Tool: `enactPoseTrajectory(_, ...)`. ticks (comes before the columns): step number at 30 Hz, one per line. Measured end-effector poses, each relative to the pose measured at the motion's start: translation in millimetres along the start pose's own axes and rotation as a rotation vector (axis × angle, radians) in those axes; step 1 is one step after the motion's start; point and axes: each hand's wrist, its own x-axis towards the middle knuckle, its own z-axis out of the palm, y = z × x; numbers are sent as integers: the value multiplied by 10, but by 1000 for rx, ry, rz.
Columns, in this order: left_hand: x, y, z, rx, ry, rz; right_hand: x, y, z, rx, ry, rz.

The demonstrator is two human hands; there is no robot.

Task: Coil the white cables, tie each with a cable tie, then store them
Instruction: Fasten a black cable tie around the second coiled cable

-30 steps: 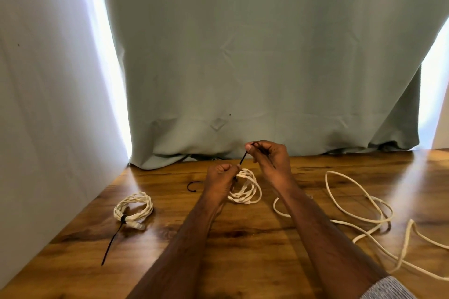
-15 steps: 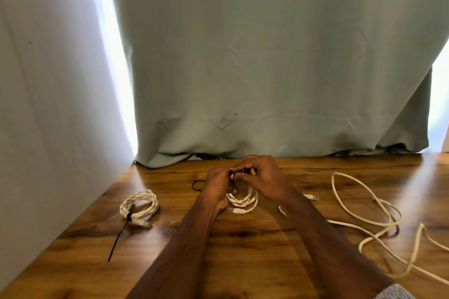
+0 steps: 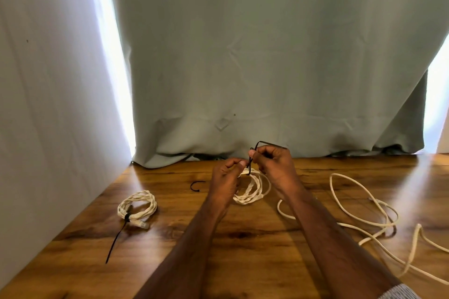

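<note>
Nearest the camera, two bare forearms reach forward over the wooden table (image 3: 255,245), with a grey sleeve cuff (image 3: 398,292) showing at the lower right edge. On the right, an uncoiled white cable (image 3: 359,204) sprawls in wide loose loops across the wood, one strand curving in beside the right forearm. On the left, a finished coil (image 3: 137,205) lies flat, bound at its near side by a black cable tie (image 3: 117,238) whose long free tail points back toward the near left edge; a clear plug end rests just beside the knot. Farther on, in the middle of the table, a second coil (image 3: 252,189) of twisted white cable sits between the hands, its far side lifted to the fingers while the near side appears to rest on the wood. The left hand (image 3: 224,177) has its grip closed on the top of that coil, thumb and fingers curled round the strands. The right hand (image 3: 274,166) pinches a black tie (image 3: 255,153) between thumb and fingers; the tie drops to the coil where the hands meet and bends in an angular loop above the knuckles. A short curled black tie (image 3: 196,185) lies alone on the wood, left of the left hand. Behind everything hangs a pale green curtain (image 3: 267,56), its hem bunched on the table's far edge, with a white sheet (image 3: 48,104) on the left and bright light in the gaps.
</note>
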Motion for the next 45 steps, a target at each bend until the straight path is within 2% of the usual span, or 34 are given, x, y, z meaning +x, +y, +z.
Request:
enactPoseTrajectory(5,-43,63,32,14,-13,52,29,19,-12,-48,60,39)
enactPoseTrajectory(14,-109,90,113,12,-19,38,57,26,38,-235,44,-28)
enactPoseTrajectory(18,-118,85,137,-14,52,3,42,-10,35,-159,40,-24)
enactPoseTrajectory(24,-91,163,170,-249,135,-62,24,-69,-21,-15,119,-18)
enactPoseTrajectory(30,-47,85,109,-148,188,-116,-2,-61,32,-107,71,-95)
enactPoseTrajectory(34,-51,61,75,48,80,-30,10,-24,40,-131,62,-125)
enactPoseTrajectory(36,-71,68,108,109,34,17,11,-11,28,-55,93,-92)
enactPoseTrajectory(40,-64,98,144,-3,94,-55,-6,-23,28,145,191,-7)
enactPoseTrajectory(45,-65,121,175,-116,140,-105,-13,-38,59,116,232,-97)
